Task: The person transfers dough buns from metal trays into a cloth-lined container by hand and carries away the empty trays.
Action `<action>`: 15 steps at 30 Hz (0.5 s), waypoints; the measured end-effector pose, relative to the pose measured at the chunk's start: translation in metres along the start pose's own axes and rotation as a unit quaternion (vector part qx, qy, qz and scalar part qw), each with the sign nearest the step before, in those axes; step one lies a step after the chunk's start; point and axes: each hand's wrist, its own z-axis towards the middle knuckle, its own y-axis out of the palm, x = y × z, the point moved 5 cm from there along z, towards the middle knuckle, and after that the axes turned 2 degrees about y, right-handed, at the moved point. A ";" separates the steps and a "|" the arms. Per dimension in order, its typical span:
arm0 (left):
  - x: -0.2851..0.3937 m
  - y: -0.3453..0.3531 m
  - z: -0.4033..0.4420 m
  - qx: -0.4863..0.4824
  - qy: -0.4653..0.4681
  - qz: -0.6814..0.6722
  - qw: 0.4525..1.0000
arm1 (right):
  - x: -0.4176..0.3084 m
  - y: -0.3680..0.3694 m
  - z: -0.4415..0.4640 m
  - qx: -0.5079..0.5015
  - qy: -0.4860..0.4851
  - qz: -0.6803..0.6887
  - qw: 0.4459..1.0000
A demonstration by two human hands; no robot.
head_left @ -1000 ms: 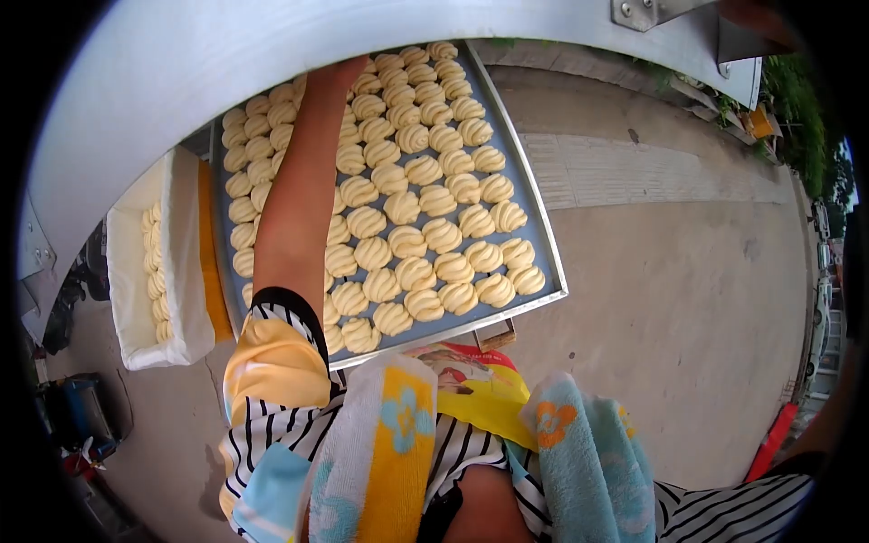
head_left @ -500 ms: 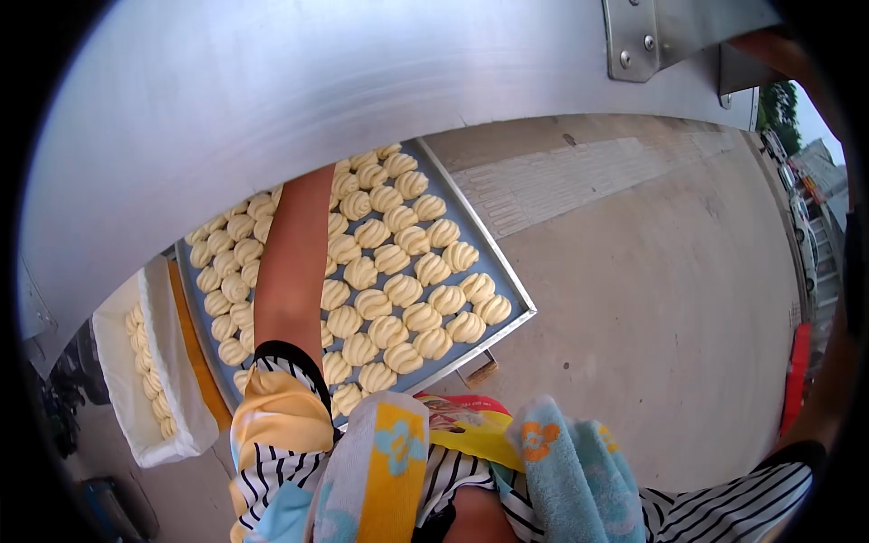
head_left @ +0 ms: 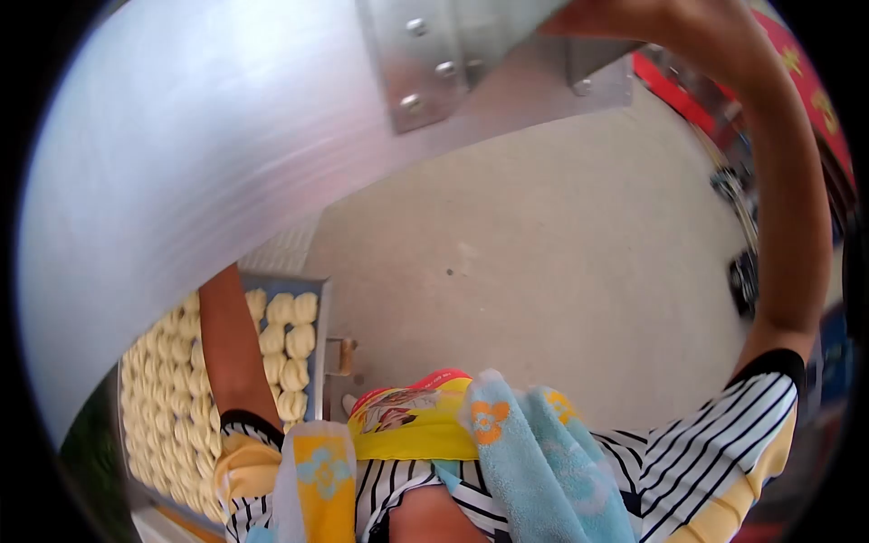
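My left forearm reaches over a tray (head_left: 323,362) of swirled pale dough pieces (head_left: 294,376) at the lower left. A large silvery metal sheet (head_left: 181,136) covers that arm's far end, so my left hand is hidden. My right arm is raised and bent at the right side. At the top edge, my right hand (head_left: 615,18) is partly visible beside a riveted metal bracket (head_left: 416,72) on the sheet. Its fingers are out of sight, and whether it grips the bracket is unclear.
A small wooden-ended handle (head_left: 342,357) juts from the tray's right side. Paved ground (head_left: 543,262) spreads beyond it. Part of a white-lined container shows at the bottom left. Red panels (head_left: 674,90) and dark objects stand at the right.
The view has swung right, and the tray now appears lower and farther left. The metal sheet and bracket have shifted left in view. Much more of my raised right arm shows.
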 end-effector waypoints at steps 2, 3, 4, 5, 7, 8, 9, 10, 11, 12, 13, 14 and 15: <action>-0.087 0.029 -0.002 -0.023 -0.073 0.003 0.997 | 0.013 -0.033 -0.053 -0.067 0.106 -0.016 0.992; -0.127 0.044 -0.006 -0.035 -0.108 0.003 0.994 | 0.014 -0.049 -0.076 -0.094 0.161 -0.026 0.982; -0.173 0.062 -0.012 -0.046 -0.144 0.006 0.988 | 0.015 -0.062 -0.096 -0.121 0.225 -0.036 0.966; -0.229 0.066 -0.010 -0.053 -0.182 0.017 0.982 | 0.053 -0.046 -0.112 -0.107 0.207 -0.021 0.972; -0.317 0.095 -0.036 -0.078 -0.255 0.019 0.964 | 0.070 -0.051 -0.149 -0.063 0.157 -0.020 0.985; -0.363 0.104 -0.051 -0.088 -0.291 0.024 0.952 | 0.076 -0.050 -0.160 -0.112 0.155 -0.042 0.981; -0.413 0.114 -0.072 -0.098 -0.334 0.032 0.937 | 0.091 -0.046 -0.171 -0.115 0.162 -0.058 0.978; -0.449 0.119 -0.094 -0.101 -0.368 0.034 0.924 | 0.099 -0.046 -0.178 -0.166 0.200 -0.061 0.964; -0.486 0.119 -0.122 -0.104 -0.402 0.031 0.909 | 0.110 -0.045 -0.182 -0.211 0.212 -0.073 0.951; -0.521 0.120 -0.144 -0.105 -0.431 0.026 0.896 | 0.126 -0.044 -0.191 -0.216 0.214 -0.078 0.949; -0.568 0.121 -0.178 -0.105 -0.467 0.030 0.877 | 0.145 -0.043 -0.226 -0.235 0.242 -0.086 0.937; -0.610 0.126 -0.213 -0.108 -0.503 0.034 0.857 | 0.158 -0.044 -0.259 -0.245 0.268 -0.088 0.928; -0.658 0.133 -0.251 -0.115 -0.534 0.042 0.836 | 0.175 -0.048 -0.299 -0.253 0.302 -0.089 0.915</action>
